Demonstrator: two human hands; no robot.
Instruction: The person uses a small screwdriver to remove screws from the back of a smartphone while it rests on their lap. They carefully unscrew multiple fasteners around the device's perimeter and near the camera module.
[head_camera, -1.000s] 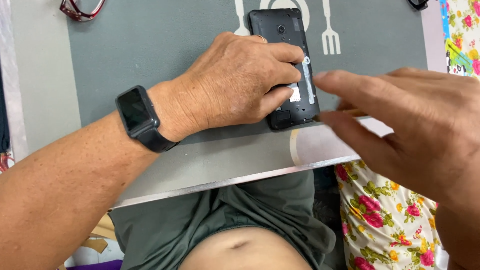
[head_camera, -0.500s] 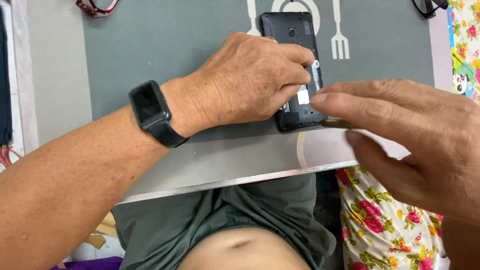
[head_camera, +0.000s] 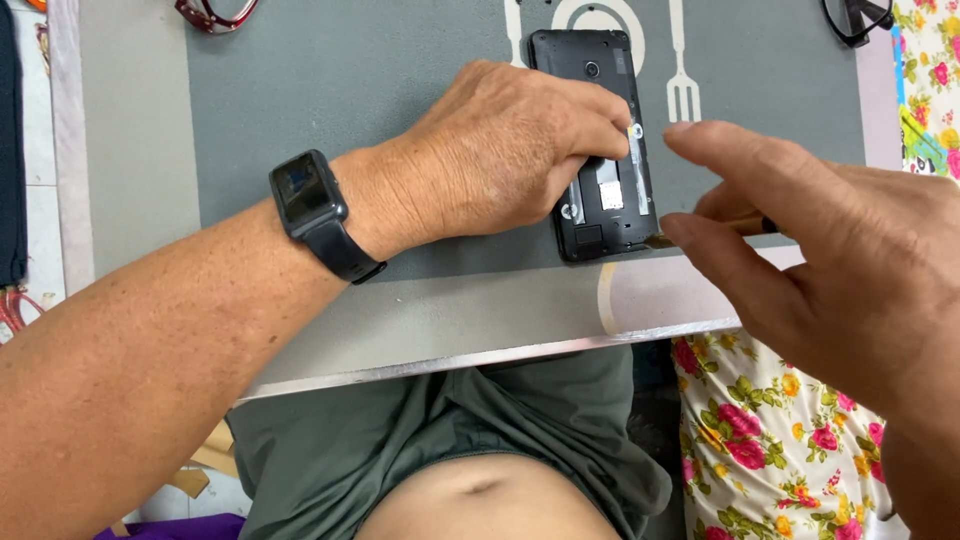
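A black phone (head_camera: 600, 150) with its back cover off lies on a grey placemat (head_camera: 380, 80) printed with white cutlery shapes. My left hand (head_camera: 500, 150), a dark smartwatch (head_camera: 305, 195) on its wrist, presses down on the phone's left side and holds it, fingertips resting in the open back. My right hand (head_camera: 820, 260) hovers just right of the phone with its fingers stretched out. Beneath those fingers it holds a thin brownish tool (head_camera: 742, 224), whose tip meets the phone's lower right corner.
Red-framed glasses (head_camera: 215, 12) lie at the mat's far left edge and black-framed glasses (head_camera: 855, 18) at the far right. The table's near edge (head_camera: 450, 355) runs just above my lap. A floral cloth (head_camera: 780, 430) hangs at the right.
My right hand has shifted slightly to the right, off the phone, and the thin tool now shows under its fingers at the phone's corner. My left hand has stayed on the phone.
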